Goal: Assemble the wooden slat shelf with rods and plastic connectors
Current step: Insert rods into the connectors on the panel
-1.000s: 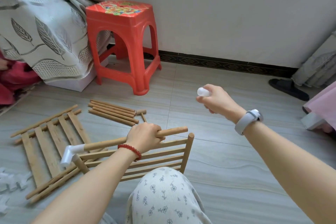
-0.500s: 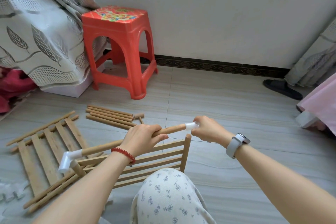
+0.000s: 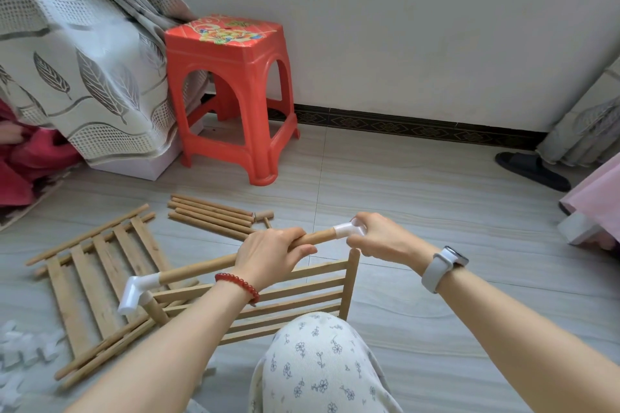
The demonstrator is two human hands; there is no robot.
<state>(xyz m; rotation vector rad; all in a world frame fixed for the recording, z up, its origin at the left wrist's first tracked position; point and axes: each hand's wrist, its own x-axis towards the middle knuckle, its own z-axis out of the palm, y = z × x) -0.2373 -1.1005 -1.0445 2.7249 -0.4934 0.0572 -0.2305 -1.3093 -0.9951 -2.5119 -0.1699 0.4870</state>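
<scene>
Your left hand (image 3: 268, 256) wraps its fingers around the wooden rod (image 3: 204, 265) near the middle, holding it at a slant above the floor (image 3: 436, 211). Your right hand (image 3: 379, 238) pinches the white plastic connector (image 3: 349, 230) seated on the rod's upper end. The rod's lower end sits in a second white connector (image 3: 136, 290), which joins a short rod on the slat panel (image 3: 295, 298) standing on edge in front of your knee. Another slat panel (image 3: 100, 275) lies flat on the floor to the left, with a bundle of spare rods (image 3: 211, 216) just beyond it and loose white connectors (image 3: 23, 350) at the left edge. A red stool (image 3: 231, 90) stands by the wall.
</scene>
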